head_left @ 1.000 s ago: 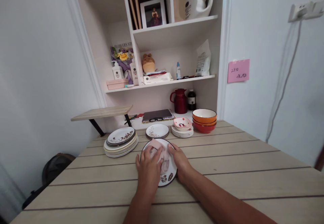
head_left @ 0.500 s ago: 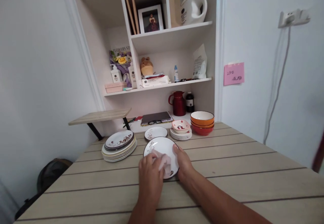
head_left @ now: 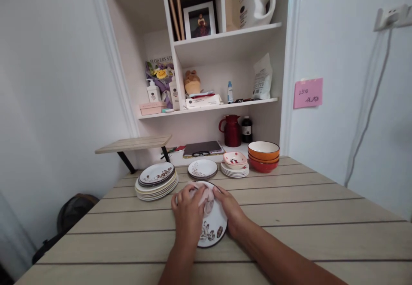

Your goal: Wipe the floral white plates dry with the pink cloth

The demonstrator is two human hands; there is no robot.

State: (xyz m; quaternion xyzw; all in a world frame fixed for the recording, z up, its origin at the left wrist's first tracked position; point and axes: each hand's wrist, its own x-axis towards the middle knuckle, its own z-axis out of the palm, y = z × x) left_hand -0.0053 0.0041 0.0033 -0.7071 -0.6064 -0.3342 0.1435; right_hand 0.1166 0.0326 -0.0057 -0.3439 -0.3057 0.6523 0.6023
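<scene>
A white plate (head_left: 215,218) with a dark rim and brown floral print is tilted above the wooden table (head_left: 289,242), in front of me. My right hand (head_left: 230,210) grips its right edge, thumb on the face and fingers behind. A pale pink cloth (head_left: 208,202) is bunched under my left hand (head_left: 189,207), which presses it on the upper left part of the plate. The left fingers are closed around the cloth and cover much of that side. Behind the held plate lies a small stack of similar plates (head_left: 202,169).
A taller plate stack (head_left: 156,177) stands left, below a small raised shelf (head_left: 135,143). Small dishes topped by a pink square bowl (head_left: 234,159) and stacked orange and red bowls (head_left: 264,156) sit back right. A red thermos jug (head_left: 232,131) stands behind them.
The plate has turned, so its brown flower print now shows at the lower edge. My left hand and the cloth have moved up toward the plate's upper left rim. The view shifted slightly.
</scene>
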